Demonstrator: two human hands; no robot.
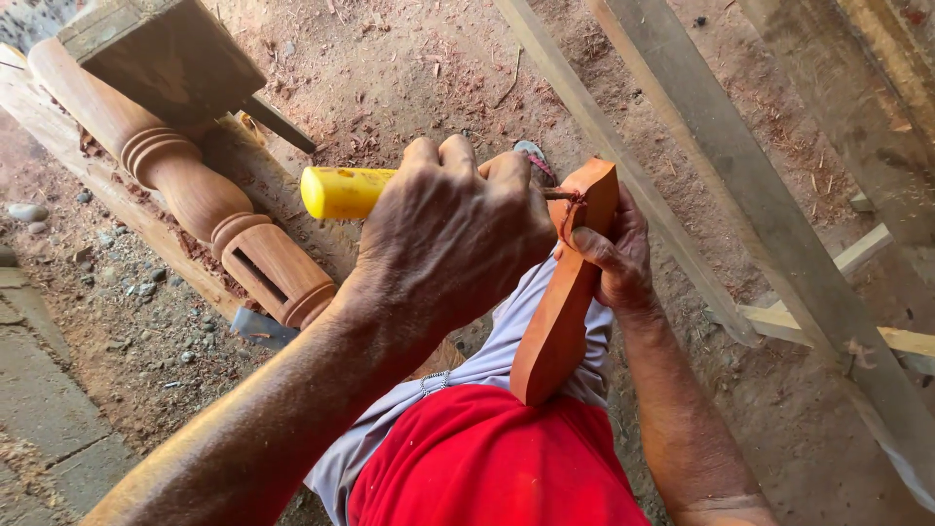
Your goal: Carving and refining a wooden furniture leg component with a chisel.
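Wrapped tight, pressed together in a fist: left fingers (458, 156) around the yellow-handled chisel (341, 192), handle sticking out to the left, thin steel shank running right into the top of the carved wooden piece (563, 312). Pinching that piece on its right side: right thumb (592, 244) laid across the front edge, other fingers hidden behind. Left hand (453, 229) knuckles up, right hand (616, 261) just beside it, almost touching.

Wooden piece upright and slightly tilted, in the middle of the scene, lower end braced near on the lap against grey shorts (506, 341) and red shirt (487, 468).

Probably best done with short, shallow pushes. Brace the bottom end hard against the thigh, hold the right thumb clear of the edge's path, and steer from the wrist rather than the shoulder.

Farther out: a turned wooden post (195, 195) at far left under a rough block (161, 54), a flat metal blade (258, 326) on the ground, long planks (682, 146) to the right, and shavings over the dirt floor (390, 68).
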